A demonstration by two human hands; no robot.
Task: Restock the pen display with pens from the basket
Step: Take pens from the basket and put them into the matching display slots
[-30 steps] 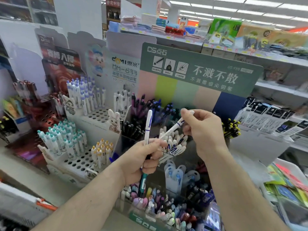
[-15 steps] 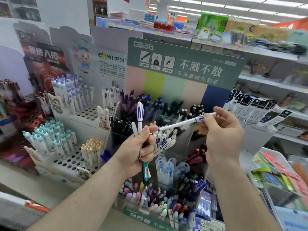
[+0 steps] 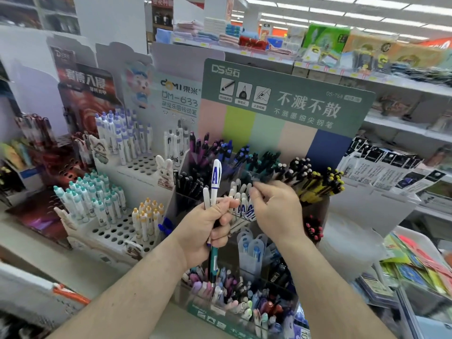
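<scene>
My left hand (image 3: pixel 208 231) grips a small bundle of pens upright in front of the display. The tallest is a white pen with blue print (image 3: pixel 216 177); a teal pen (image 3: pixel 214 263) hangs out below the fist. My right hand (image 3: pixel 278 211) reaches into the compartment of white pens (image 3: pixel 241 196). Its curled fingertips pinch the top of a white pen there, which is mostly hidden among the others. The pen display (image 3: pixel 281 94) has a green header board and clear tiered compartments. No basket is clearly in view.
A white peg stand of teal and purple capped pens (image 3: pixel 97 204) sits at the left. Dark and yellow-tipped pens (image 3: pixel 315 182) fill the compartments on the right. Pastel pens (image 3: pixel 220 289) lie in the front row. Shelves with packaged goods (image 3: pixel 391 167) run along the right.
My right hand carried its white pen from the right, where it was held level, leftward and down into the white-pen compartment. My left hand kept its bundle.
</scene>
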